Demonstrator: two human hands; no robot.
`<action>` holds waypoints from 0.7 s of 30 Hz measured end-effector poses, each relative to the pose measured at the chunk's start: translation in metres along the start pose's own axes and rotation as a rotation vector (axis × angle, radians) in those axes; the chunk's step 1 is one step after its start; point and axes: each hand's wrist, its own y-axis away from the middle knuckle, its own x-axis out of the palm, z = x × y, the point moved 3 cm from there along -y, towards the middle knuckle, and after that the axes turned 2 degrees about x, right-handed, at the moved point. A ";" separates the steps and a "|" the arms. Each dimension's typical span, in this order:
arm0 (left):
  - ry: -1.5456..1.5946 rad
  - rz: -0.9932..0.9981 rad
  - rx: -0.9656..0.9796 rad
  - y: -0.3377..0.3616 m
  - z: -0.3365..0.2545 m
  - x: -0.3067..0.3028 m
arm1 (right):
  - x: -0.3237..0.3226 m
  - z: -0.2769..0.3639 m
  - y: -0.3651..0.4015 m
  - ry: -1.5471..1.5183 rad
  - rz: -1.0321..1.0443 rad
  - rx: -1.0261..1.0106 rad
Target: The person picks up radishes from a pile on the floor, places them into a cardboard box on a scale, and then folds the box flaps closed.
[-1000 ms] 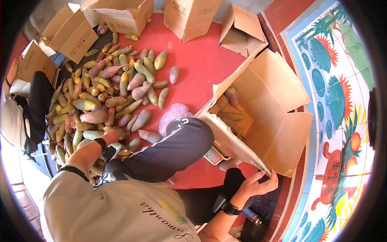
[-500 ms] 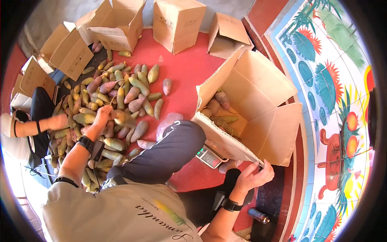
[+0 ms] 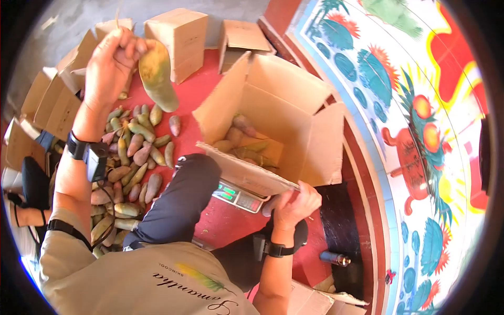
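Up comes a large green root (image 3: 160,79), gripped at its yellowish upper end by the closed fingers of the left hand (image 3: 111,65) and held in the air, left of the big open box (image 3: 257,176). At that box's near edge, the cardboard is pinched by the curled fingers of the right hand (image 3: 298,206). Inside the box, a few roots (image 3: 244,125) are seen lying toward its left side. Under its near side, a scale (image 3: 237,198) is partly covered; green digits are lit, too small to be read. And the shirt (image 3: 157,281): "Samantha" is printed in script, "SKINCOOL" in small capitals above, beside a yellow-green streak. Left of the box, a pile of roots (image 3: 134,152) is spread over the red floor (image 3: 215,223). Beyond it, cartons (image 3: 181,44) are lined up, their printing too faint to be read. Nearer than the box, to its right, a blue canister (image 3: 334,258) is seen lying.
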 end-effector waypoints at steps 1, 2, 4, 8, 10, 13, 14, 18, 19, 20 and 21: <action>0.054 0.020 0.021 -0.008 0.000 0.009 | 0.001 -0.002 0.002 -0.011 -0.011 -0.012; 0.116 0.043 0.036 -0.016 0.001 0.020 | 0.001 -0.003 0.002 0.002 0.002 -0.006; 0.191 0.211 0.051 -0.026 0.003 0.046 | 0.002 -0.004 0.003 -0.009 0.032 0.007; 0.253 0.249 0.056 -0.037 0.019 0.090 | 0.002 -0.005 0.005 -0.057 0.022 0.038; 0.309 0.296 0.007 -0.040 0.035 0.105 | 0.001 -0.003 0.004 -0.093 -0.016 0.030; 0.316 0.349 -0.084 -0.036 0.060 0.120 | -0.001 -0.002 0.001 -0.146 -0.048 0.040; 0.285 0.361 -0.130 -0.033 0.071 0.124 | -0.002 -0.002 -0.001 -0.113 -0.056 0.054; 0.215 0.457 -0.341 -0.013 0.116 0.134 | -0.005 0.000 -0.005 -0.170 -0.073 0.051; 0.068 0.408 -0.374 -0.004 0.125 0.133 | -0.005 0.000 -0.005 -0.194 -0.079 0.047; 0.081 0.423 -0.378 0.005 0.136 0.129 | -0.005 0.001 -0.005 -0.176 -0.082 0.054; -0.042 0.453 -0.451 0.014 0.152 0.121 | -0.006 0.001 -0.005 -0.191 -0.080 0.052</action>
